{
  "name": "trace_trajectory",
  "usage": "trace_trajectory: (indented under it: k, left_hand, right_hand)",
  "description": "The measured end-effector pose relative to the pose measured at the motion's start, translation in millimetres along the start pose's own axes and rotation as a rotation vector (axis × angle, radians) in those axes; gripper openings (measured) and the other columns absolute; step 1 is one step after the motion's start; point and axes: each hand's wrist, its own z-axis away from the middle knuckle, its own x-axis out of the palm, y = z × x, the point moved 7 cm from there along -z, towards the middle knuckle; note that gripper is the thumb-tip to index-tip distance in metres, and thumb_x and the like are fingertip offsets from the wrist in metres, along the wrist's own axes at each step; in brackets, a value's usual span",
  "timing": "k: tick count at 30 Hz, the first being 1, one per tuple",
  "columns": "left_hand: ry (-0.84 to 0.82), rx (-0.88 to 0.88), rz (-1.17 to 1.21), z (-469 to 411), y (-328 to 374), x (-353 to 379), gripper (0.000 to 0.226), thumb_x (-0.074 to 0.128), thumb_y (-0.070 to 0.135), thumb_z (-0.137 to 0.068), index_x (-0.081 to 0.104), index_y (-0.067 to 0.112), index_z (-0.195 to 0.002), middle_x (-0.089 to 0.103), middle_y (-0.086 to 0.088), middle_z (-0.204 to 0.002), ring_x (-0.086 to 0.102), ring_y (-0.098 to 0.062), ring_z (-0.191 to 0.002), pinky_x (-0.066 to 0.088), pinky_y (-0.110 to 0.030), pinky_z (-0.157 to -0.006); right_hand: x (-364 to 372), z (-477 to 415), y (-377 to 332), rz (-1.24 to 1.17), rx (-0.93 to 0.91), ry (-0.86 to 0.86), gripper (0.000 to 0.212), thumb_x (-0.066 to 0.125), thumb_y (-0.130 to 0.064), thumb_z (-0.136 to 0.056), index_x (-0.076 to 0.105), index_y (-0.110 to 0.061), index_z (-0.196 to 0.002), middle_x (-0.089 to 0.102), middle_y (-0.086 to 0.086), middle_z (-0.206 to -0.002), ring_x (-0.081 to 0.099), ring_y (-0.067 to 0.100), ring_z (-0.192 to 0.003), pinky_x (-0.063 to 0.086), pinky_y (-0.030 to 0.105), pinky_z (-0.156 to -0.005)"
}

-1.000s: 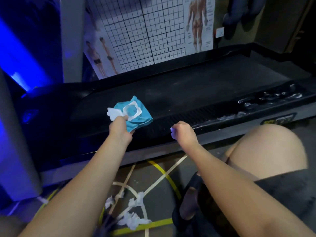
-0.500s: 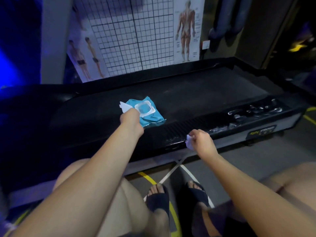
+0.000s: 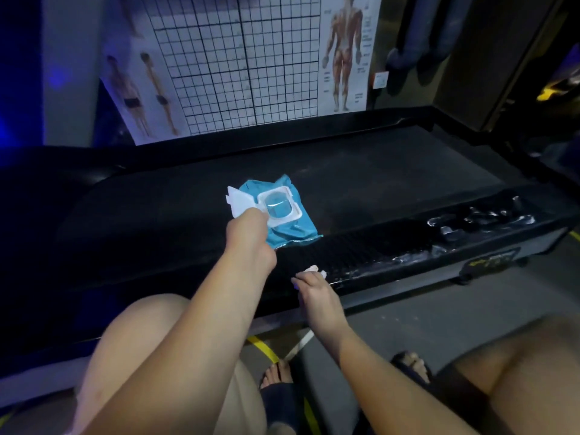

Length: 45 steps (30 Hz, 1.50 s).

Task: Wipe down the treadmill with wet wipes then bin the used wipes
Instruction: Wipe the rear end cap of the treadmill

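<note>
Right grip (image 3: 317, 293) slid its pinched wipe (image 3: 314, 270) leftward along treadmill (image 3: 376, 189) rail; left grip (image 3: 248, 230) still holds wipes pack (image 3: 298, 230).

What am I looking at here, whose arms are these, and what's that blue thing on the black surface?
This one picture comes from a camera worn on a person's head, looking down at their own arms and knees. The long black surface is a treadmill, seen from its side. The left hand grips a blue pack of wet wipes at the belt, and the pack's white lid is flipped open. The right hand pinches a small crumpled wipe at the treadmill's near edge. Body-chart posters hang on the wall behind.
</note>
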Motion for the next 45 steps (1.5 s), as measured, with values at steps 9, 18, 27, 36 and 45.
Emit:
trace_trajectory:
  k: [9, 18, 27, 36, 45]
  left_hand:
    - [-0.003, -0.032, 0.013, -18.0, -4.6, 37.8, 0.04, 0.045, -0.004, -0.095, 0.062, 0.013, -0.127, 0.072, -0.013, -0.116, 0.074, -0.033, -0.099, 0.06, -0.051, -0.095]
    - [-0.1, -0.043, -0.12, -25.9, -3.2, 78.7, 0.038, 0.046, -0.009, -0.097, 0.061, 0.007, -0.128, 0.07, -0.019, -0.112, 0.072, -0.037, -0.095, 0.061, -0.05, -0.079]
    - [-0.07, 0.003, -0.103, -38.3, -14.2, 32.0, 0.034, 0.057, -0.002, -0.093, 0.063, 0.007, -0.126, 0.073, -0.017, -0.116, 0.073, -0.036, -0.101, 0.059, -0.054, -0.095]
    - [0.006, 0.015, -0.119, -40.2, -33.6, -26.1, 0.03, 0.055, -0.003, -0.097, 0.064, 0.008, -0.124, 0.074, -0.015, -0.111, 0.074, -0.035, -0.098, 0.059, -0.052, -0.094]
    - [0.025, 0.025, -0.077, -36.6, -35.0, -15.0, 0.038, 0.054, -0.003, -0.098, 0.062, 0.007, -0.134, 0.072, -0.015, -0.119, 0.072, -0.036, -0.105, 0.057, -0.054, -0.097]
  right_hand:
    - [-26.4, 19.1, 40.1, -0.008, 0.02, 0.044, 0.029, 0.052, -0.012, -0.101, 0.067, -0.007, -0.125, 0.064, 0.003, -0.123, 0.06, 0.019, -0.113, 0.052, 0.03, -0.096]
    - [-86.2, 22.2, 134.6, 0.016, 0.301, 0.08, 0.02, 0.066, 0.003, -0.091, 0.076, -0.004, -0.107, 0.07, 0.008, -0.114, 0.065, 0.026, -0.108, 0.049, 0.031, -0.099]
    - [-80.1, 21.7, 57.3, 0.055, -0.004, 0.239, 0.031, 0.072, 0.003, -0.083, 0.075, -0.01, -0.111, 0.07, 0.002, -0.111, 0.065, 0.023, -0.1, 0.056, 0.033, -0.087]
    - [-14.7, 56.1, 26.9, 0.075, -0.315, 0.033, 0.03, 0.055, -0.016, -0.098, 0.071, -0.009, -0.122, 0.067, 0.005, -0.124, 0.056, 0.018, -0.125, 0.044, 0.027, -0.109]
    - [-87.8, 44.4, 119.8, -0.021, 0.303, 0.18, 0.03, 0.049, -0.028, -0.1, 0.072, -0.018, -0.115, 0.063, -0.007, -0.12, 0.049, -0.01, -0.108, 0.035, 0.007, -0.097]
